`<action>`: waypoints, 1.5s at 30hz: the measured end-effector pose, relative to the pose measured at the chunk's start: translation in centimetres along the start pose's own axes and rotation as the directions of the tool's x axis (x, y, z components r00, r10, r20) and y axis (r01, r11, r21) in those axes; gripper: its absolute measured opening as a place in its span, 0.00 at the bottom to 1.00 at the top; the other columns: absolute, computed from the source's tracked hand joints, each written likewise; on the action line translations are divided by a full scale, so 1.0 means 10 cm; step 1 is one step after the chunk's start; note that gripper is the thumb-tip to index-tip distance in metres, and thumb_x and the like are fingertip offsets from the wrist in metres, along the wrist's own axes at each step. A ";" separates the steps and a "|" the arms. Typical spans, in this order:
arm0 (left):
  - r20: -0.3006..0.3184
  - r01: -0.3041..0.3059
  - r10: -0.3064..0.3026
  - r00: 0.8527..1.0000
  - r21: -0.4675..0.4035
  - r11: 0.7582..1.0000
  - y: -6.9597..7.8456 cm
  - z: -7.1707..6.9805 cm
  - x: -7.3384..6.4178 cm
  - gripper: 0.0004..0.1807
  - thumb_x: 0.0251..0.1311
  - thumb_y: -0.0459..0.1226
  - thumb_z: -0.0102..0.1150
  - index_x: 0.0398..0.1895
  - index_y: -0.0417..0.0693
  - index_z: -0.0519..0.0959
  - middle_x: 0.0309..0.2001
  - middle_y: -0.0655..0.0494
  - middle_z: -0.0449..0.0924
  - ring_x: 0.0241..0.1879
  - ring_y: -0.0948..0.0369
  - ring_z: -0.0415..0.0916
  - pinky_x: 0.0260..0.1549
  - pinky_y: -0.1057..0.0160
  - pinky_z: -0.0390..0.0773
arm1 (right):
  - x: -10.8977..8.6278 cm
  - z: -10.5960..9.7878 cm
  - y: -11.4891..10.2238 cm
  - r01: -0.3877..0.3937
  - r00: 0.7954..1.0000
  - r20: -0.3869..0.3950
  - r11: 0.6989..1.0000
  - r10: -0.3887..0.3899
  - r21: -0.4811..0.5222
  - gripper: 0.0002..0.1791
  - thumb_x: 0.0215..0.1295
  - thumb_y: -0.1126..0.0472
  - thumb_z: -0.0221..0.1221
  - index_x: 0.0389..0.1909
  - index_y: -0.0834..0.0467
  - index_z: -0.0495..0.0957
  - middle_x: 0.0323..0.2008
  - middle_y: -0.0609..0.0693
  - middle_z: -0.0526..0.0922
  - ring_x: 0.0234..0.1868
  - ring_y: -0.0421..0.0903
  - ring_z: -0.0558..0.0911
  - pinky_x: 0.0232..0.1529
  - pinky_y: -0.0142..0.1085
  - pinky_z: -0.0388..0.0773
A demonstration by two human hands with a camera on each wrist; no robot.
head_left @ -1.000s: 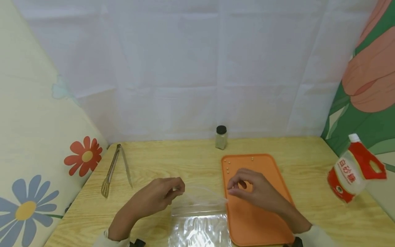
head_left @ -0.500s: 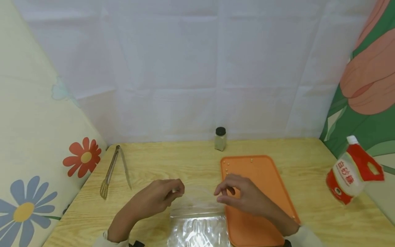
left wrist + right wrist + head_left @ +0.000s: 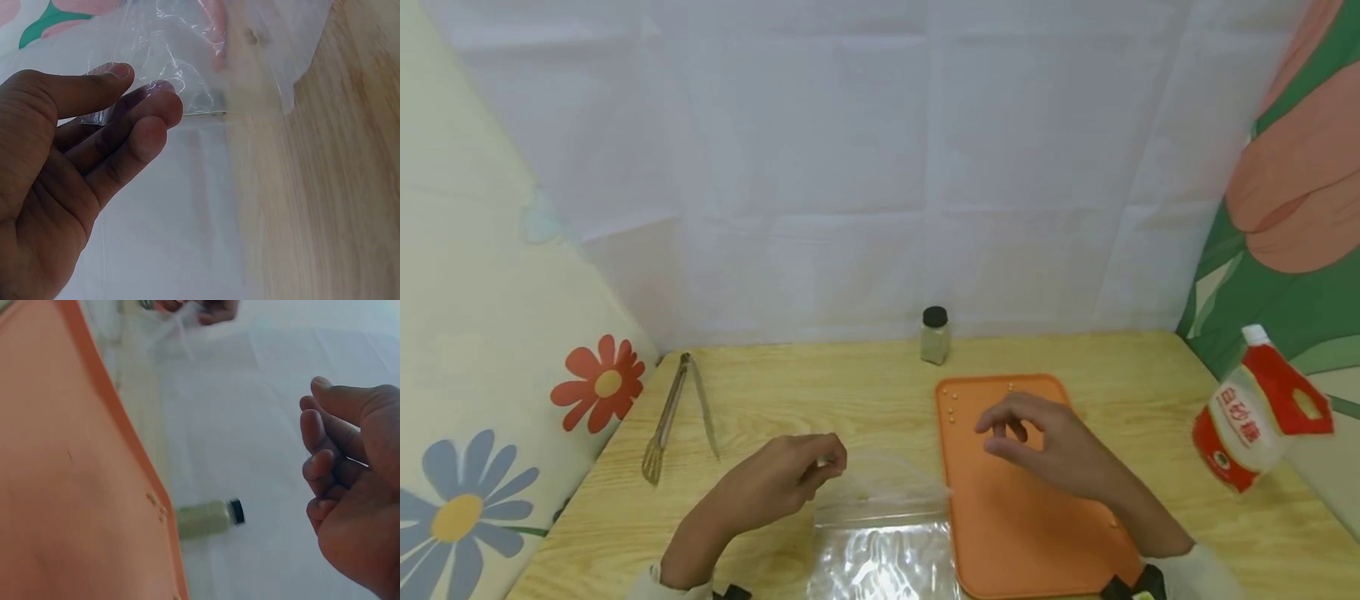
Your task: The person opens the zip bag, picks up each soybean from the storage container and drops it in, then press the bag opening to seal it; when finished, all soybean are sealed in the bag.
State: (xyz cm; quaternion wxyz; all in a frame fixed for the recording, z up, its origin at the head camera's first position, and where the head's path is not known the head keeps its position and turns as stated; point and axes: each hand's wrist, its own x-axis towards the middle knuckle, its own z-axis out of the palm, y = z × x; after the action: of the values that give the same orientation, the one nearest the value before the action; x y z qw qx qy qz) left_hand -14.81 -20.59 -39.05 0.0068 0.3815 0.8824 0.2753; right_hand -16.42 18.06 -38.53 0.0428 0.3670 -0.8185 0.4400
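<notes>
A clear plastic bag (image 3: 883,562) lay at the bottom centre of the frame, its lower end cut off by the edge, its zip strip running across and the filmy mouth above it. The person's left hand (image 3: 778,479), just left of that mouth, had the bag's edge pinched between thumb and bent fingers; from the left wrist I could see the film caught there. The right hand (image 3: 1048,446) hung right of centre over an orange tray (image 3: 1022,533), fingers loosely bent, thumb and forefinger tips slightly apart, gripping nothing that I could see.

The bag's right side came right up to the tray's left rim; whether they touched I couldn't tell. Small yellowish grains (image 3: 952,409) sat in the tray's upper left corner, with a few more at its top edge and one by the right forearm. Behind the tray, near the centre of the frame, a little jar (image 3: 934,340) with a black lid stood upright on the wood-grain table (image 3: 752,400). Metal tongs (image 3: 666,425) lay spread at the left, and a red-and-clear pouch (image 3: 1247,417) with a white cap stood at the right. A creased white sheet (image 3: 805,167) filled the upper middle.
</notes>
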 end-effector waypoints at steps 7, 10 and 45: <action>0.000 -0.007 0.007 1.000 -0.019 1.000 0.00 0.00 -0.01 0.09 0.70 0.30 0.59 0.39 0.56 0.74 0.30 0.61 0.75 0.22 0.73 0.66 0.21 0.70 0.74 | -0.26 -0.36 0.12 0.003 0.999 0.038 0.996 0.001 -0.094 0.12 0.69 0.61 0.64 0.47 0.40 0.80 0.33 0.37 0.77 0.30 0.37 0.71 0.30 0.33 0.72; -0.003 -0.010 0.010 1.000 -0.017 1.000 0.00 0.01 -0.01 0.11 0.69 0.30 0.59 0.39 0.58 0.74 0.30 0.62 0.75 0.22 0.74 0.66 0.21 0.70 0.73 | -0.41 -0.48 0.22 -0.029 0.996 0.085 0.993 0.038 -0.111 0.11 0.69 0.60 0.64 0.45 0.39 0.80 0.31 0.36 0.75 0.28 0.37 0.71 0.28 0.32 0.72; -0.004 -0.019 0.019 1.000 -0.003 1.000 0.01 0.02 0.01 0.09 0.68 0.28 0.60 0.40 0.54 0.76 0.32 0.62 0.78 0.24 0.72 0.69 0.23 0.70 0.75 | -0.95 -0.58 0.59 -0.201 0.859 0.353 0.878 0.372 -0.435 0.13 0.58 0.46 0.71 0.27 0.37 0.74 0.25 0.33 0.68 0.28 0.33 0.66 0.37 0.41 0.52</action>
State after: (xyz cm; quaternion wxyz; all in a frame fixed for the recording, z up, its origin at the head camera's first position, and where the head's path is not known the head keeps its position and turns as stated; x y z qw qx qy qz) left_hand -14.73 -20.41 -39.14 0.0030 0.3891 0.8784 0.2774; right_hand -14.71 29.82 -42.75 -0.1331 0.3100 -0.9237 0.1817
